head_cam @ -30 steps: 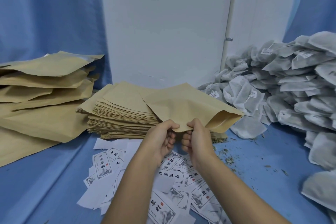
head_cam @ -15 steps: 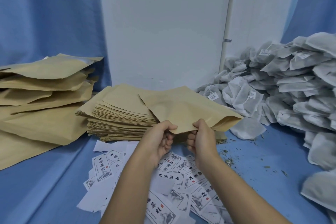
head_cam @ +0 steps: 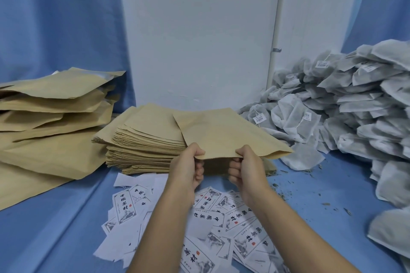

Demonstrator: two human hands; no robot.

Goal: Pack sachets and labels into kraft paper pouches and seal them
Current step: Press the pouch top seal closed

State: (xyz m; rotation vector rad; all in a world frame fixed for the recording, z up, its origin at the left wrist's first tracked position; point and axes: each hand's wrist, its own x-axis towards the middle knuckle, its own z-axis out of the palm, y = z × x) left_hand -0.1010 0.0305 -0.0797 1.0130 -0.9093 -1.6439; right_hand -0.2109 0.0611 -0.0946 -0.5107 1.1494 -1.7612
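Note:
A flat kraft paper pouch (head_cam: 224, 131) is lifted above the blue surface, its near edge toward me. My left hand (head_cam: 188, 166) pinches that edge on the left and my right hand (head_cam: 246, 166) pinches it further right, thumbs on top and fingers curled below. Behind it sits a stack of empty kraft pouches (head_cam: 142, 139). White printed labels (head_cam: 208, 217) lie scattered under my forearms. A big heap of grey mesh sachets (head_cam: 346, 113) fills the right side.
Bulging kraft pouches (head_cam: 51, 115) are piled at the left. A white panel (head_cam: 199, 35) stands at the back between blue curtains. Loose herb crumbs (head_cam: 295, 184) dot the blue cloth (head_cam: 55, 228) near the sachet heap.
My hands have moved apart along the pouch's near edge, the right one sliding rightward. The pouch mouth at the right corner, gaping a second ago, now looks flatter.

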